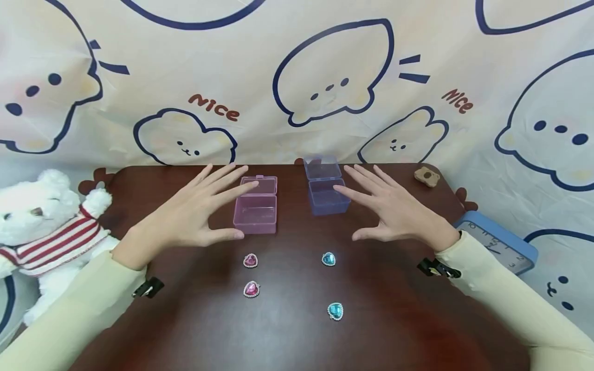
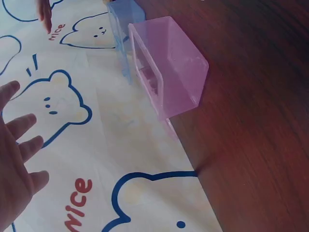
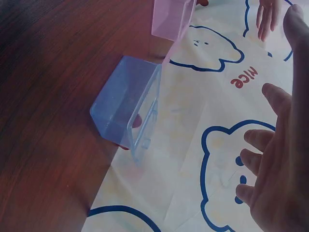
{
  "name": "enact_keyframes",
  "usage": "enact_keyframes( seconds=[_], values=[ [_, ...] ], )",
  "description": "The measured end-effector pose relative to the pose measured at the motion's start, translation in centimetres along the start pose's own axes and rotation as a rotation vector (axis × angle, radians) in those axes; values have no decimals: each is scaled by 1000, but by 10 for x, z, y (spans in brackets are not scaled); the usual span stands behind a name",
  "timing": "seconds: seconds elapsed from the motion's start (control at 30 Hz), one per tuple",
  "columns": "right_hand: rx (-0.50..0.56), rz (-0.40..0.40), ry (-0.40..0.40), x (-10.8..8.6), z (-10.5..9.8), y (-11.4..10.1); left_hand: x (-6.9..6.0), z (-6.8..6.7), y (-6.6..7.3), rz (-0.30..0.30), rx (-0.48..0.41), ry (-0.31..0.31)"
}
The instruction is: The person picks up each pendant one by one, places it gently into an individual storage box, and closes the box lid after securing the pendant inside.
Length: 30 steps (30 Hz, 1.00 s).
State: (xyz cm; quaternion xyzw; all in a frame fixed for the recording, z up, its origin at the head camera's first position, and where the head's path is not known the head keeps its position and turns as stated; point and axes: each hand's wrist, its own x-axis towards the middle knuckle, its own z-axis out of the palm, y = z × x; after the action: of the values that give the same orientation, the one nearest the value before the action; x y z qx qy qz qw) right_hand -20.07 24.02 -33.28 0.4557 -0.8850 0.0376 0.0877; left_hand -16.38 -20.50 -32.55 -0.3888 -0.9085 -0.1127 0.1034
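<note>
In the head view the left hand (image 1: pixel 192 214) is spread with straight fingers beside and partly over an open pink box (image 1: pixel 255 214), holding nothing. The right hand (image 1: pixel 396 208) is likewise spread at the right edge of an open blue box (image 1: pixel 328 198). Both lids lean back. Two pink heart gems (image 1: pixel 250 260) lie in front of the pink box, and two blue heart gems (image 1: pixel 328 258) in front of the blue one. The left wrist view shows the pink box (image 2: pixel 178 67) apart from the fingers; the right wrist view shows the blue box (image 3: pixel 118 99).
On the brown table (image 1: pixel 287 330), a small tan object (image 1: pixel 427 176) sits at the back right corner. A white teddy bear (image 1: pixel 51 232) is at the left edge, a blue clock (image 1: pixel 498 245) at the right. A printed cloth (image 1: pixel 260 67) hangs behind.
</note>
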Motion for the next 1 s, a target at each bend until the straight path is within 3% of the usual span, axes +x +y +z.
enact_keyframes(
  seconds=[0.13,0.33,0.43,0.6,0.77,0.87,1.0],
  values=[
    [31,-6,-12,5,2,-3,0,2,-2,-61,-52,-18],
    [82,-62,-3,22,10,-13,2,16,-15,-281,-205,-130],
    [108,-81,-4,32,17,-23,4,30,-25,-353,-293,-183],
    [163,-105,-3,47,30,-45,5,58,-43,-399,-479,-244],
    [263,-127,-13,68,44,-65,4,80,-57,-403,-644,-246],
    [346,-118,-78,82,56,-77,5,89,-62,-418,-714,-244],
    [428,-132,-206,98,71,-95,3,95,-64,-442,-730,-226]
  ],
)
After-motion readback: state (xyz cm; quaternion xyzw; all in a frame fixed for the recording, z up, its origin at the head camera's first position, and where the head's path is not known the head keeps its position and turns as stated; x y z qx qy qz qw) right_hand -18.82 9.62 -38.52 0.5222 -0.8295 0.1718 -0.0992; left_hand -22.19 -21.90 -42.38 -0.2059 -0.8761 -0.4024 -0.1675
